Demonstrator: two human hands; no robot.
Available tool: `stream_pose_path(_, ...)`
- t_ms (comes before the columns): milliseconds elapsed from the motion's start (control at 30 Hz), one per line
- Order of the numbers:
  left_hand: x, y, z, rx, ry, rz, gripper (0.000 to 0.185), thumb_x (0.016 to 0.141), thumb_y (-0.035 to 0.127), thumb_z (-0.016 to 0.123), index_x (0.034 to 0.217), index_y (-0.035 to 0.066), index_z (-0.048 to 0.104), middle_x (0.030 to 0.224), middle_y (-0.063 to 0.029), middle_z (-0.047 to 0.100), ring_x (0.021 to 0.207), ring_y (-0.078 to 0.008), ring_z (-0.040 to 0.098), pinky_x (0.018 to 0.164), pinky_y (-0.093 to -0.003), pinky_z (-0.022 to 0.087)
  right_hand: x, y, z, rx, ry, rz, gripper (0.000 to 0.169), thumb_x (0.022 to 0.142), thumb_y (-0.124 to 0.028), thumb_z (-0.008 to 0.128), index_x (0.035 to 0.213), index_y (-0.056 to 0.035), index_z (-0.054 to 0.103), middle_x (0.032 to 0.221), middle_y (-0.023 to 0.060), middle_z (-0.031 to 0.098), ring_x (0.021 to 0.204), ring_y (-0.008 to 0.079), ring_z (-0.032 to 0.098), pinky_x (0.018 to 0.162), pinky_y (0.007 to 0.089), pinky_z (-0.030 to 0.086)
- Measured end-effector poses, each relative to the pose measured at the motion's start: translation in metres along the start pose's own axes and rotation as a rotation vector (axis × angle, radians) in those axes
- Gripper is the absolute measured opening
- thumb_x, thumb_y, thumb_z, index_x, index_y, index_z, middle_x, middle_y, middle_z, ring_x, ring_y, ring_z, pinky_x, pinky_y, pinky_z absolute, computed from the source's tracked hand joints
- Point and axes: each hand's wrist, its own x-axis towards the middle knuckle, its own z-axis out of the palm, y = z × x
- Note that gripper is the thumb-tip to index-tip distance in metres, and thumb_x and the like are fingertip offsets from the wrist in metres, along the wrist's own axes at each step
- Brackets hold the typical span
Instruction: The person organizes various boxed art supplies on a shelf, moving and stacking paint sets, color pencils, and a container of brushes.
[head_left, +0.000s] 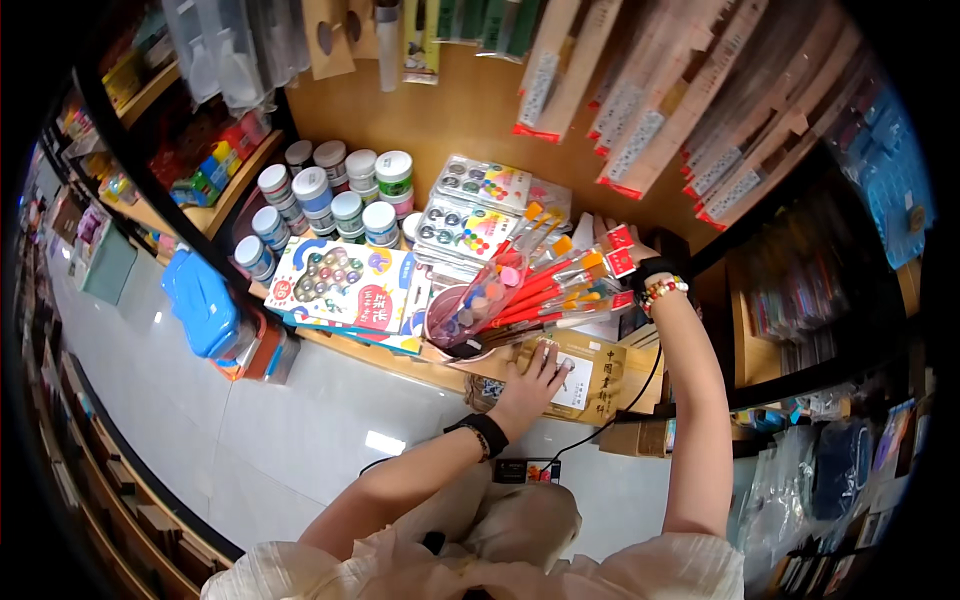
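My left hand (534, 386) rests with spread fingers on a gold cardboard box (609, 379) that bears Chinese writing. Further back, my right hand (634, 246) reaches behind the packaged paintbrushes (536, 292). Its fingers are mostly hidden there, so whether they grip anything cannot be told. Those brushes, many with red handles, lean out of a pink cup (430, 326). Stacked paint sets (465, 229) in clear plastic cases lie left of and behind the brushes. On the shelf's left part is a white printed box (341, 289) with a picture of round coloured beads or paints.
Lidded paint jars (311, 187) stand stacked at the back left. Packaged items (630, 150) hang above the shelf. A black cable (637, 397) runs down past the shelf's front edge. Blue-lidded containers (199, 307) stand at the left; a small black box (514, 471) lies near my knees.
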Motion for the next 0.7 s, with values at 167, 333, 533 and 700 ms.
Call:
stream_pose_path(167, 0.003, 0.003, 0.001, -0.022, -0.001, -0.01, 0.056, 0.085, 0.02, 0.048, 0.138, 0.014, 0.033, 0.145, -0.017, 0.026, 0.132, -0.0335, 0.026, 0.075, -0.0524, 0.043, -0.017, 0.002, -0.006, -0.032, 0.005, 0.07, 0.077, 0.079, -0.052, 0.052, 0.138, -0.0092, 0.027, 0.136, 0.0239, 0.031, 0.123, 0.0474, 0.03, 0.101, 0.0566, 0.026)
stream_pose_path(333, 0.005, 0.0, 0.001, 0.001, -0.092, 0.01, 0.059, 0.086, 0.02, 0.047, 0.141, 0.014, 0.027, 0.147, -0.0188, 0.02, 0.135, -0.0356, 0.021, 0.078, -0.0584, 0.04, -0.01, -0.013, 0.005, -0.062, 0.072, 0.044, 0.08, 0.077, -0.054, 0.055, 0.135, -0.0048, 0.031, 0.132, 0.0285, 0.035, 0.12, 0.0481, 0.034, 0.099, 0.0518, 0.032)
stream_pose_path(533, 0.008, 0.005, -0.002, 0.03, -0.104, 0.047, 0.063, 0.084, 0.024, 0.051, 0.141, 0.014, 0.026, 0.147, -0.0197, 0.02, 0.135, -0.0351, 0.02, 0.079, -0.0548, 0.043, -0.03, -0.038, -0.019, 0.102, 0.028, 0.386, 0.086, 0.071, -0.048, 0.065, 0.133, 0.0023, 0.031, 0.134, 0.0284, 0.035, 0.123, 0.0433, 0.036, 0.099, 0.0473, 0.037)
stream_pose_path(700, 0.004, 0.002, 0.001, -0.012, -0.111, 0.019, 0.058, 0.085, 0.02, 0.048, 0.14, 0.015, 0.03, 0.147, -0.0172, 0.022, 0.135, -0.0335, 0.021, 0.078, -0.0556, 0.041, -0.044, -0.066, -0.054, 0.251, 0.003, 0.596, 0.089, 0.068, -0.049, 0.069, 0.129, 0.008, 0.038, 0.137, 0.0271, 0.034, 0.126, 0.0374, 0.038, 0.1, 0.0417, 0.038)
